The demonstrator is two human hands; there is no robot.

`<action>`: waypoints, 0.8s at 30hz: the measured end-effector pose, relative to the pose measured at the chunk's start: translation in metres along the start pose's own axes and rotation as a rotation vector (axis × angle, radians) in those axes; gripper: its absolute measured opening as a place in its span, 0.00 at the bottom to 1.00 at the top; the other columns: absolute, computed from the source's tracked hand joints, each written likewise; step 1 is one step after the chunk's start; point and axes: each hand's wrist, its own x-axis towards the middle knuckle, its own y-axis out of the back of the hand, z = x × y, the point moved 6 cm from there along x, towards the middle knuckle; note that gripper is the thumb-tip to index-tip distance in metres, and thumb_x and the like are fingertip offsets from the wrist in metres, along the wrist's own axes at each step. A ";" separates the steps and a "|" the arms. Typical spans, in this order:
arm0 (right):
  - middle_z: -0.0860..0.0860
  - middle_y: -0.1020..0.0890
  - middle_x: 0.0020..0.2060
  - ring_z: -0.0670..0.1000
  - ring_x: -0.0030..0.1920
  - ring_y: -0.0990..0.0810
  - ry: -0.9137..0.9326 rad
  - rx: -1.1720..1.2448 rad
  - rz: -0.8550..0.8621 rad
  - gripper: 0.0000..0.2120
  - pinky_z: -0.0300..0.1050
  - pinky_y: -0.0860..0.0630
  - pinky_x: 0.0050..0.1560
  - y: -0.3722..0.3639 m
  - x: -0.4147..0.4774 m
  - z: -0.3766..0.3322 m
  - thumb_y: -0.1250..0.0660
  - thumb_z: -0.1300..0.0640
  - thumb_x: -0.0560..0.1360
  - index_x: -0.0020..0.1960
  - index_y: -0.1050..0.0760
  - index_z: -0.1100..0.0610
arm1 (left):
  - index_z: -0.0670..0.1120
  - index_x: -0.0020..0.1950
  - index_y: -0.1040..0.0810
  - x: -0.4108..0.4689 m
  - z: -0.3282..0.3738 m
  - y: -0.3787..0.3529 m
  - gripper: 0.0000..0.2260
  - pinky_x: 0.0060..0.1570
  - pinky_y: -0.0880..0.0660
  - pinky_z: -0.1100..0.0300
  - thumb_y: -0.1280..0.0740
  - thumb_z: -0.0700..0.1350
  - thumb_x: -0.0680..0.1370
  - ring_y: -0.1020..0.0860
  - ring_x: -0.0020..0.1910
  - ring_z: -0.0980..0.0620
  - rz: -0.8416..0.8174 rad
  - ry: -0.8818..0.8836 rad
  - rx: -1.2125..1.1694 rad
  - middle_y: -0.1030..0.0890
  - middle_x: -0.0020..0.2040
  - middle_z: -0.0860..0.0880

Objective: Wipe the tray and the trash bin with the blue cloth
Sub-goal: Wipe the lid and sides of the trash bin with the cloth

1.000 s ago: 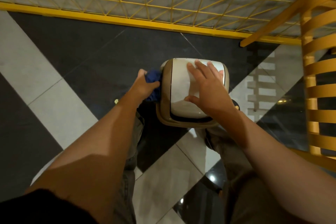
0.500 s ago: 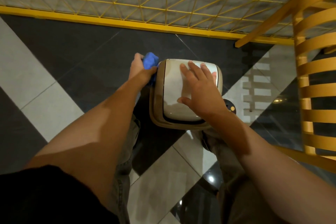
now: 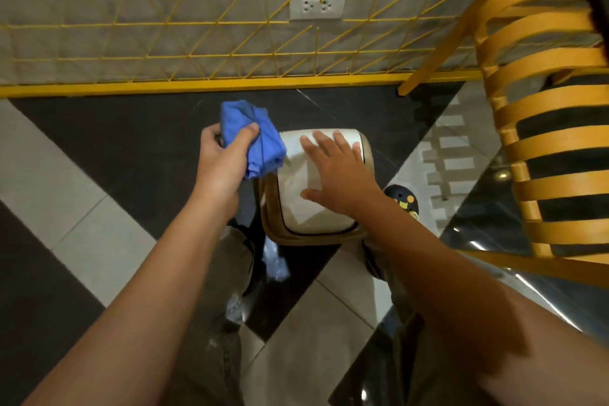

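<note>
Left hand (image 3: 220,163) grips blue cloth (image 3: 256,138), now raised beside trash bin (image 3: 316,217).

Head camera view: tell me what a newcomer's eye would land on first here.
The bright blue cloth stands out at centre, bunched in the left hand just beside the left edge of the trash bin. Next is the right hand, spread flat on the bin's cream lid, with the bin standing on the black-and-white floor between the person's legs. The orange slatted chair fills the right side.
</note>
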 end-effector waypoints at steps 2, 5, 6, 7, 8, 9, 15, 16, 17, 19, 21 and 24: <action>0.50 0.49 0.76 0.56 0.76 0.55 -0.008 0.068 0.037 0.36 0.58 0.58 0.74 0.007 -0.002 0.001 0.36 0.49 0.75 0.76 0.52 0.51 | 0.48 0.55 0.31 -0.017 -0.002 -0.010 0.12 0.56 0.24 0.47 0.32 0.44 0.74 0.20 0.53 0.48 -0.037 0.042 -0.053 0.22 0.56 0.44; 0.52 0.39 0.74 0.54 0.75 0.45 -0.045 0.318 0.234 0.26 0.52 0.51 0.74 0.027 -0.016 0.003 0.40 0.53 0.78 0.74 0.42 0.54 | 0.45 0.60 0.32 -0.046 -0.006 -0.028 0.14 0.50 0.22 0.53 0.35 0.43 0.77 0.20 0.50 0.50 -0.137 0.065 -0.172 0.22 0.55 0.43; 0.53 0.34 0.72 0.52 0.73 0.39 -0.080 0.473 0.312 0.22 0.49 0.45 0.73 0.034 -0.026 0.003 0.41 0.53 0.78 0.72 0.38 0.54 | 0.43 0.61 0.33 -0.054 -0.008 -0.034 0.14 0.47 0.21 0.55 0.36 0.42 0.77 0.19 0.48 0.51 -0.168 0.066 -0.214 0.21 0.54 0.44; 0.52 0.29 0.68 0.51 0.69 0.33 -0.123 0.658 0.363 0.19 0.46 0.39 0.71 0.039 -0.039 0.003 0.42 0.52 0.79 0.69 0.33 0.54 | 0.43 0.62 0.33 -0.060 -0.009 -0.039 0.13 0.43 0.20 0.57 0.37 0.42 0.78 0.18 0.46 0.52 -0.187 0.067 -0.231 0.21 0.52 0.45; 0.50 0.24 0.62 0.49 0.64 0.27 -0.154 0.872 0.379 0.16 0.46 0.33 0.68 0.041 -0.051 0.001 0.44 0.50 0.80 0.64 0.28 0.52 | 0.43 0.62 0.32 -0.065 -0.010 -0.044 0.13 0.42 0.20 0.58 0.37 0.42 0.78 0.18 0.45 0.53 -0.194 0.065 -0.228 0.20 0.51 0.46; 0.47 0.21 0.56 0.47 0.59 0.24 -0.173 1.092 0.357 0.14 0.47 0.29 0.65 0.040 -0.060 -0.002 0.46 0.47 0.80 0.58 0.25 0.50 | 0.44 0.62 0.32 -0.068 -0.012 -0.048 0.13 0.42 0.21 0.59 0.38 0.42 0.78 0.19 0.45 0.53 -0.189 0.059 -0.197 0.20 0.50 0.46; 0.50 0.23 0.62 0.49 0.60 0.21 -0.251 1.620 0.267 0.31 0.51 0.24 0.62 0.006 -0.085 0.021 0.31 0.42 0.66 0.67 0.33 0.47 | 0.44 0.64 0.29 -0.104 -0.018 -0.090 0.15 0.55 0.26 0.57 0.48 0.45 0.81 0.24 0.59 0.48 -0.526 0.045 -0.012 0.22 0.59 0.46; 0.51 0.24 0.63 0.51 0.60 0.22 -0.293 1.604 0.316 0.37 0.53 0.25 0.62 0.003 -0.086 0.032 0.28 0.42 0.64 0.69 0.35 0.47 | 0.44 0.66 0.30 -0.106 -0.019 -0.095 0.16 0.57 0.28 0.59 0.50 0.45 0.82 0.26 0.60 0.50 -0.570 -0.023 0.126 0.25 0.60 0.47; 0.52 0.23 0.63 0.52 0.59 0.21 -0.334 1.598 0.371 0.37 0.54 0.25 0.62 0.001 -0.088 0.042 0.27 0.44 0.63 0.69 0.35 0.49 | 0.46 0.66 0.31 -0.107 -0.019 -0.100 0.15 0.57 0.30 0.63 0.50 0.43 0.82 0.27 0.60 0.54 -0.619 -0.142 0.274 0.26 0.61 0.47; 0.54 0.21 0.59 0.54 0.57 0.20 -0.422 1.543 0.507 0.29 0.55 0.24 0.60 -0.002 -0.092 0.068 0.27 0.49 0.68 0.66 0.31 0.52 | 0.48 0.59 0.26 -0.098 -0.022 -0.103 0.11 0.54 0.32 0.71 0.45 0.41 0.81 0.27 0.54 0.62 -0.614 -0.391 0.560 0.24 0.58 0.47; 0.55 0.19 0.55 0.54 0.54 0.19 -0.567 1.457 0.610 0.18 0.56 0.23 0.58 -0.007 -0.098 0.094 0.30 0.51 0.72 0.60 0.28 0.51 | 0.46 0.61 0.25 -0.081 -0.022 -0.095 0.12 0.61 0.35 0.62 0.37 0.43 0.78 0.29 0.61 0.54 -0.425 -0.625 0.852 0.26 0.62 0.46; 0.54 0.19 0.49 0.55 0.50 0.19 -0.747 1.363 0.615 0.07 0.56 0.22 0.56 -0.015 -0.102 0.117 0.34 0.50 0.74 0.51 0.28 0.49 | 0.49 0.70 0.33 -0.060 -0.028 -0.086 0.27 0.66 0.40 0.48 0.31 0.51 0.73 0.38 0.70 0.43 -0.263 -0.718 1.109 0.36 0.72 0.45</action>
